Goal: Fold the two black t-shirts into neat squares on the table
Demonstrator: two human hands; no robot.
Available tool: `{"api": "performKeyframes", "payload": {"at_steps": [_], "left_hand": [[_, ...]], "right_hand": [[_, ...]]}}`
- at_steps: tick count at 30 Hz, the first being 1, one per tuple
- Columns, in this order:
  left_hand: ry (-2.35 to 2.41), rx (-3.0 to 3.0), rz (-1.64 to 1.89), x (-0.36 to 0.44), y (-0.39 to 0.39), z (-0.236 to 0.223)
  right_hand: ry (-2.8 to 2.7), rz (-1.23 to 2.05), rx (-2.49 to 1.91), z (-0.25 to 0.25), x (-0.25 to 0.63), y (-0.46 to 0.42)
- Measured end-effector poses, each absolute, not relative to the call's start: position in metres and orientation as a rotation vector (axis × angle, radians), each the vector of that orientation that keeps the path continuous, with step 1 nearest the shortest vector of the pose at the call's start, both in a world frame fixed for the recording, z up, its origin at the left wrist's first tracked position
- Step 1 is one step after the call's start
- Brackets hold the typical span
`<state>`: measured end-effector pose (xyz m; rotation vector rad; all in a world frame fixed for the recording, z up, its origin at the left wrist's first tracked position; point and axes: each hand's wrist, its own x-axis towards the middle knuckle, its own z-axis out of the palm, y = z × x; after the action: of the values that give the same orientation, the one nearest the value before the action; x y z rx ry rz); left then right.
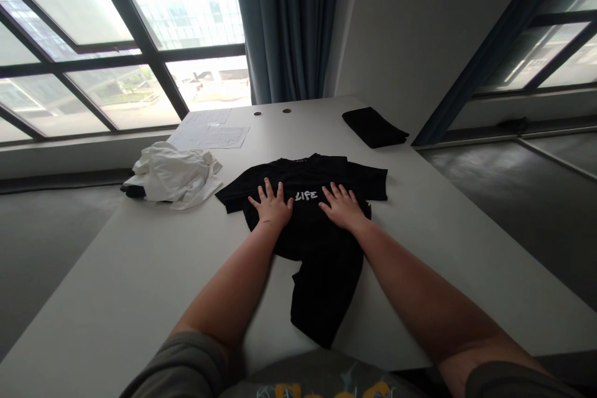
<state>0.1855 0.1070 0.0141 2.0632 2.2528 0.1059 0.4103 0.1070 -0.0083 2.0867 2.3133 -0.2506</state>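
Windows are lining the back and right of the room, with a blue curtain [284, 18] hanging between them behind a pale worktop [140, 273] that is stretching away from the camera. From the head view, a black T-shirt [317, 224] is lying face up near the middle of the worktop, its long axis running from the near edge toward the windows, collar pointing away and hem trailing back toward the person. Its lower part is bunching and narrowing, so the hem's true outline is hard to make out. The left hand [270, 205] is resting flat with fingers spread on the chest, just left of the white lettering, and the right hand [342, 205] is pressing flat and open just right of it; neither is gripping anything. The lettering is partly covered, with only "LIFE" showing. A crumpled white garment [175, 174] is sitting well to the left, hiding something dark beneath it. A folded black cloth [375, 127] is lying at the far right corner, and paper sheets [209, 130] are lying at the far left. The person's torso is being cut off at the bottom edge
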Motion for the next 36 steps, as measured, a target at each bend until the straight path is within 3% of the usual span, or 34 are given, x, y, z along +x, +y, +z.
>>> {"api": "performKeyframes", "payload": {"at_steps": [25, 36], "left_hand": [[2.222, 2.006, 0.021, 0.196, 0.188, -0.001], [2.185, 1.939, -0.073, 0.198, 0.247, 0.014]], "right_hand": [[2.234, -0.313, 2.2, -0.011, 0.411, 0.194], [2.142, -0.373, 2.263, -0.009, 0.414, 0.26]]}}
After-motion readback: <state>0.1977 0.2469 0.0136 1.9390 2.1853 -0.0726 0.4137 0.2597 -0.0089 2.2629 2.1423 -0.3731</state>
